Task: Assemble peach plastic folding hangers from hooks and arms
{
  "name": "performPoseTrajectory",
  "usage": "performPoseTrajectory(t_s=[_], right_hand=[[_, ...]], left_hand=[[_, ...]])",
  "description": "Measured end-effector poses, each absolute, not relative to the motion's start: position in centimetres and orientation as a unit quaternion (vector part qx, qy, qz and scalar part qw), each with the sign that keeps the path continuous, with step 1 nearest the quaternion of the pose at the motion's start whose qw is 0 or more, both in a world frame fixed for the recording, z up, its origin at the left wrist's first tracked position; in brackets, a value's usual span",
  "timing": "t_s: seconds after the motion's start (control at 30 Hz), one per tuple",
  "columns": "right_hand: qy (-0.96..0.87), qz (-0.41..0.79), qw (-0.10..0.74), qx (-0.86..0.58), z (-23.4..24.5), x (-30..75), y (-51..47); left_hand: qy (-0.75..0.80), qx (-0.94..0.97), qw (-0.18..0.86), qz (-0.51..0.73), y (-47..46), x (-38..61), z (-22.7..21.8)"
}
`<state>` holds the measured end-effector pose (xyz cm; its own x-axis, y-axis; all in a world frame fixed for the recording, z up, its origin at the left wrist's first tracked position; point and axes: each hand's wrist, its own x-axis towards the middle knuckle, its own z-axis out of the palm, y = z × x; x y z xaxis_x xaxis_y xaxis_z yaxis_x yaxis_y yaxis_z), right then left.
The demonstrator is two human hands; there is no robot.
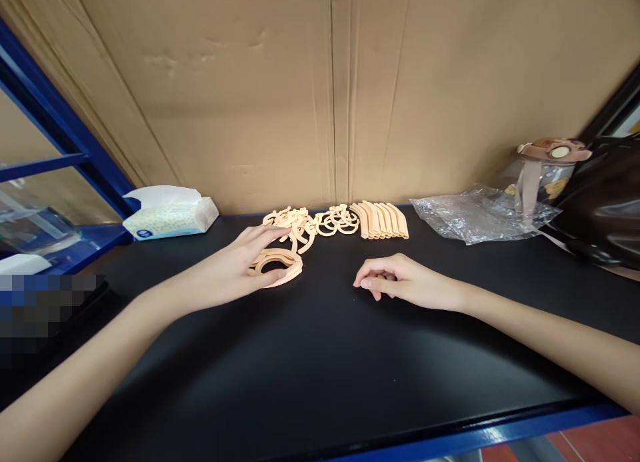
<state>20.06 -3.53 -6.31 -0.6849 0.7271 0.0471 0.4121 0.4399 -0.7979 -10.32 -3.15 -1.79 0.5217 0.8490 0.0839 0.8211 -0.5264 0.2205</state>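
Observation:
My left hand (237,265) reaches over a ring-shaped stack of curved pale wooden pieces (295,270). Its thumb lies against the near side of the stack, while the fingers stretch past the far side, spread apart and not closed on it. Part of the stack is hidden under that hand. To the right, my right hand (405,282) rests low over the black tabletop (320,369). Its fingers are curled in, thumb close to the index finger, with nothing visible between them. Beyond the hands lie a loose heap of small wooden pieces (287,219) and several thin wooden hooks or rings (340,220).
A neat row of curved wooden slats (383,220) stands by the cardboard wall (240,102). At the back left sits a tissue pack (173,222). Crumpled clear plastic bags (475,215), a drinking bottle (543,175) and a dark shiny bag (600,209) occupy the right.

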Motion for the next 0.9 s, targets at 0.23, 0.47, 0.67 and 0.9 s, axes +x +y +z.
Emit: performPoseTrajectory(t_s=[0.23,0.47,0.67,0.9], right_hand=[[-0.804,0.033,0.293,-0.516,-4.6,23.5,-0.1],[-0.787,-0.039,0.202,-0.582,-5.9,27.7,3.9],[-0.798,-0.02,0.165,-0.58,-7.6,28.0,4.7],[-0.79,-0.031,0.157,-0.591,-7.6,27.9,4.7]], left_hand=[[0.331,0.936,-0.013,0.122,-5.1,-6.5,-4.2],[0.231,0.966,0.004,0.118,-6.2,-4.9,-5.2],[0.241,0.961,-0.012,0.138,-5.7,-5.5,-4.9],[0.232,0.96,-0.024,0.157,-5.6,-5.4,-5.0]])
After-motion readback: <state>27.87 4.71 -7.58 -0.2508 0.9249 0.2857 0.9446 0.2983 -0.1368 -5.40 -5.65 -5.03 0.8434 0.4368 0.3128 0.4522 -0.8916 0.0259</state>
